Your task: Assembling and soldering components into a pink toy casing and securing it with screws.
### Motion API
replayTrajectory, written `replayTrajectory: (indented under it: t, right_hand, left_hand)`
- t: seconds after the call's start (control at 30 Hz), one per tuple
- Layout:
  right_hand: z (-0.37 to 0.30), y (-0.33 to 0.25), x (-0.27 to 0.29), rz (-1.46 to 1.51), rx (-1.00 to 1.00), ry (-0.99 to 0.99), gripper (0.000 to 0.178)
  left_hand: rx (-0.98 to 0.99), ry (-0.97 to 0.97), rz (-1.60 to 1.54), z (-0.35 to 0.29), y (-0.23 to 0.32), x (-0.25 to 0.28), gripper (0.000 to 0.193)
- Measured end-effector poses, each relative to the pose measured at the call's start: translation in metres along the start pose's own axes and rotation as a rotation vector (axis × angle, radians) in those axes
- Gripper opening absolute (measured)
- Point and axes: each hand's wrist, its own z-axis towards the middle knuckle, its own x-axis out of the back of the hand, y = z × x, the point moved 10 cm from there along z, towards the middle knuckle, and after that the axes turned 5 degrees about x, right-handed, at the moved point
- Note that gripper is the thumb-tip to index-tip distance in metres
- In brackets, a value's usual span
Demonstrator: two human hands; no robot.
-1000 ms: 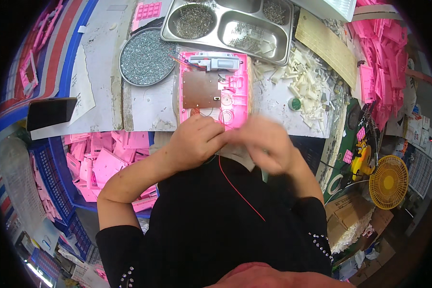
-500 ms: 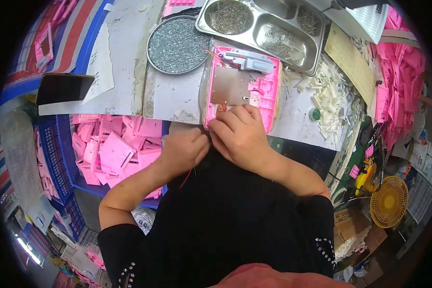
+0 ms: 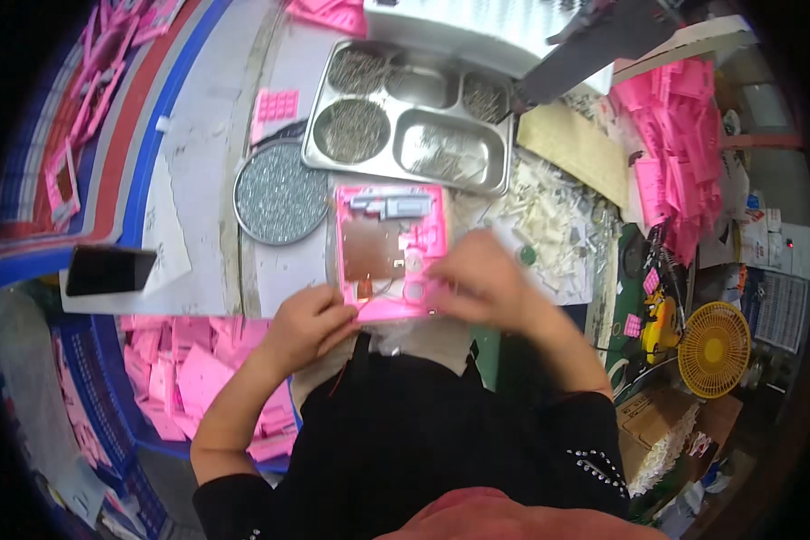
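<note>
A pink plastic casing (image 3: 391,310) lies open on the bench, with a brown plate (image 3: 373,252) and a grey plastic part (image 3: 391,206) inside it. At its lower left corner is my left hand (image 3: 313,326), fingers curled together; what they pinch is hidden. A thin red wire (image 3: 337,384) hangs just below that hand. My right hand (image 3: 486,281) is at the casing's right side, its fingers bent over the edge near a round white part (image 3: 413,262). Motion smears this hand, so its grip does not show.
Behind the casing stand a round tray of screws (image 3: 283,193) and a steel compartment tray (image 3: 405,168) of small metal parts. White plastic pieces (image 3: 549,211) lie at the right. A dark phone (image 3: 110,270) leans at the left. Pink panels (image 3: 207,378) fill a blue crate below the bench.
The head view has shifted, so the bench sits lower and further left. My right hand has moved from the casing's near edge to its right side. My left hand has come up to its corner.
</note>
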Motion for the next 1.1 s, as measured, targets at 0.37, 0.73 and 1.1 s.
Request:
replayTrajectory:
  t: [0.37,0.73,1.1]
  right_hand:
    - [0.173,0.214,0.242,-0.236,-0.071,0.359,0.020]
    - [0.266,0.161,0.168,-0.843,0.334,0.083,0.016]
    - [0.216,0.244,0.244,-0.565,0.003,0.557,0.020]
  left_hand:
    - [0.025,-0.120,-0.051,0.012,-0.001,0.002,0.018]
    - [0.064,-0.120,-0.064,0.009,-0.001,0.002,0.017]
    - [0.065,-0.076,-0.039,0.013,-0.003,0.001,0.018]
